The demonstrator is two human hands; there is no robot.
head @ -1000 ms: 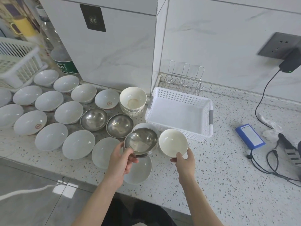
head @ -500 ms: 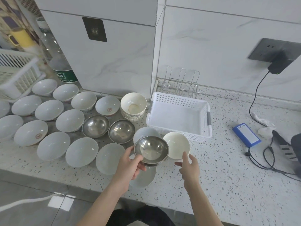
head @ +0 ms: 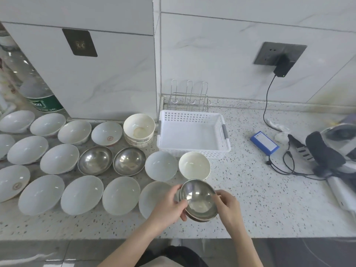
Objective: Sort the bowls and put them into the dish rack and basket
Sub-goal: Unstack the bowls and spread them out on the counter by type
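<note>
Speckled counter (head: 269,199) — green bottle label (head: 45,105) reads "bon", partly blurred.

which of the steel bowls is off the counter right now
The steel bowl held between the left hand and right hand; the other two steel bowls sit side by side on the counter.

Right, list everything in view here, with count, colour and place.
pale bowls: at least 13, white, in rows on the left of the counter
steel bowls: 2, silver, side by side among the pale bowls
held steel bowl: 1, silver, over the counter's front
cream stack: 1, cream, left of the basket
cream bowl: 1, cream, in front of the basket
basket: 1, white, empty, mid counter
dish rack: 1, silver wire, behind the basket
blue box: 1, right of the basket
charger: 1, black, in the wall socket
bottle: 1, green label, far left
left hand, right hand: both grip the held steel bowl
</note>
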